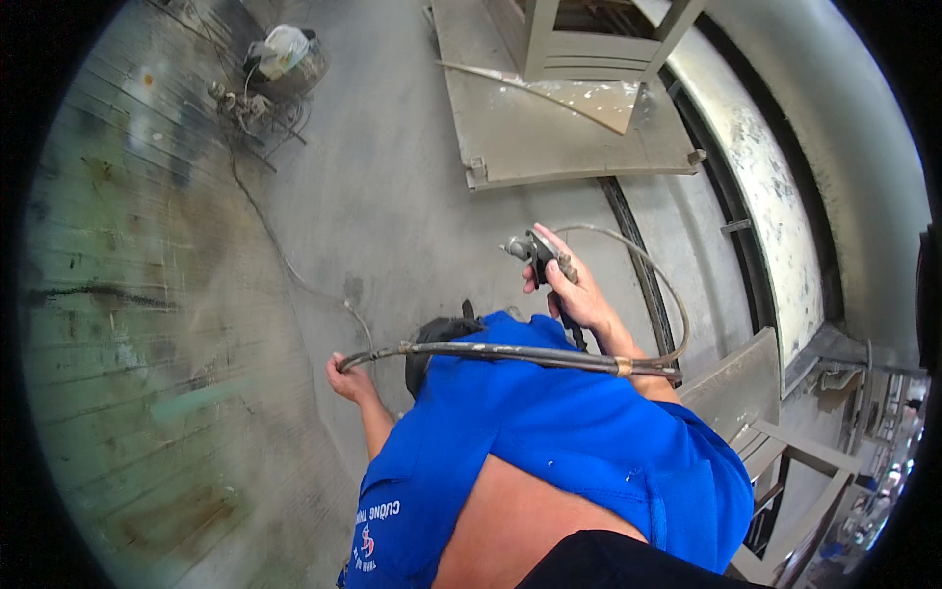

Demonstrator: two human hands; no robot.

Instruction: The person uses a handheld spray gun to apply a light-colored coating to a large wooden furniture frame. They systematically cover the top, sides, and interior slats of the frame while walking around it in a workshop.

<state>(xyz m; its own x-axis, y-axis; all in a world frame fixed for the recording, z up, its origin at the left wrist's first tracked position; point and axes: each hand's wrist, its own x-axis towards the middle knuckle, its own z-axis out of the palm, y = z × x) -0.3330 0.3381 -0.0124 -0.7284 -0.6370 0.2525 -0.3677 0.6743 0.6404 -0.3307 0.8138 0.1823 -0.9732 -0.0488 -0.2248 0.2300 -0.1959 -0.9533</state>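
A green-stained slatted surface [147, 324] fills the space left of the left hand [353, 381], and grey floor [383, 128] lies beyond both hands. Ahead of the right hand [574, 294] is a low board platform [579, 162] with a slatted wooden furniture frame [589, 57] standing on it; a second slatted frame [800, 471] is behind and to the right of that hand.

Nearer in, a hose [510, 350] in gathered lengths spans from the left hand to the right forearm, crossing over it and in front of the blue shirt [579, 422]. From the forearm one length arcs out to the right and back toward the right hand. A thin line leads from beside the left hand toward a bucket [299, 74] well ahead of it.

The smallest item is the spray gun [540, 257], gripped in the right hand, its nozzle seemingly turned leftward; whether the trigger is pressed I cannot tell. The left hand is closed round the hose's bend.

The step in hand looks like managing the hose with the gun held ready. The next move would call for a firm right grip while the left feeds slack without snagging.
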